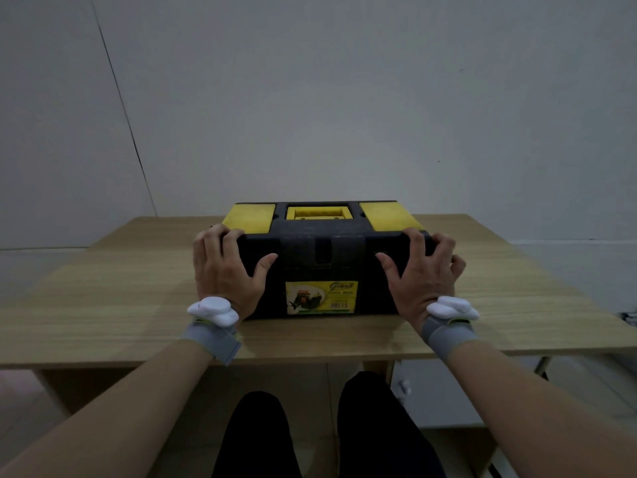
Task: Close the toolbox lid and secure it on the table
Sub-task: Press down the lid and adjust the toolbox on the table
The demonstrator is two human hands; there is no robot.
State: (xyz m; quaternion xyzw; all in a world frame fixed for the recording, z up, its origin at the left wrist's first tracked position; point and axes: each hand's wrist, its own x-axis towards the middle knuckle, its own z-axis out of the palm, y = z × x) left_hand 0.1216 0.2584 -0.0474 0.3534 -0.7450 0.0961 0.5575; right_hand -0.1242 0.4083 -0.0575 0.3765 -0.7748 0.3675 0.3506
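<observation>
Plain pale grey wall (pixel 344 98) fills the frame from 9 through 12 to 3 o'clock. Thin dark line (pixel 120 105) runs diagonally down the wall at 10 o'clock, ending near the table's far left corner. Light dim, even, no hard shadows. Wooden table (pixel 120 298), light oak grain, spans the centre; its near edge crosses at 6 o'clock. White cabinet (pixel 444 395) with a small knob sits under the table at 5 o'clock. Pale floor (pixel 20 408) visible at 8 o'clock.
</observation>
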